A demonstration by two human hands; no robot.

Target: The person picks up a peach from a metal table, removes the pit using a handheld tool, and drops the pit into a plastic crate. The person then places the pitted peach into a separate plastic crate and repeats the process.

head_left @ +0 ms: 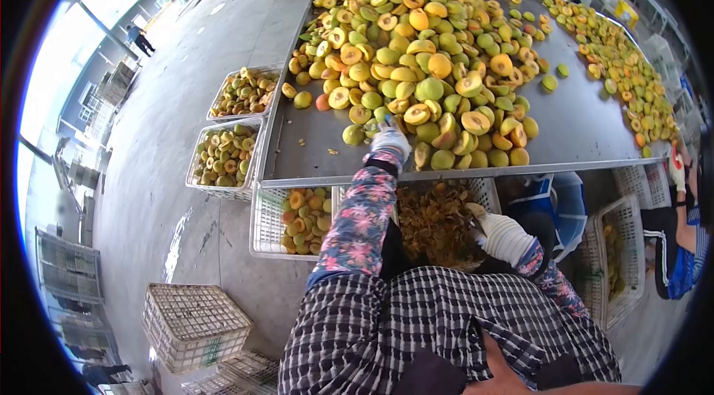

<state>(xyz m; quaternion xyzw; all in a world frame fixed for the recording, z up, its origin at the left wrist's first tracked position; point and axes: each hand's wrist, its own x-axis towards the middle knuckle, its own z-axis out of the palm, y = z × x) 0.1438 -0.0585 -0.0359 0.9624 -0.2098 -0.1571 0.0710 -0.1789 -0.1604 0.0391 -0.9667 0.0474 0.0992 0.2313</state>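
Note:
My left hand, in a white glove with bluish fingertips, reaches over the near edge of the metal table and touches the front of a large pile of halved yellow-green fruit. Its fingertips are partly lost among the fruit, so their grip is unclear. My right hand, in a thick whitish glove, is low in front of the table, curled around something small I cannot make out. Below it and to its left, a crate holds brown-orange scraps.
White crates of fruit stand left of the table. Stacked crates sit on the floor at lower left. A blue bag and another crate are at right. Co-workers sit across the table and at the right edge.

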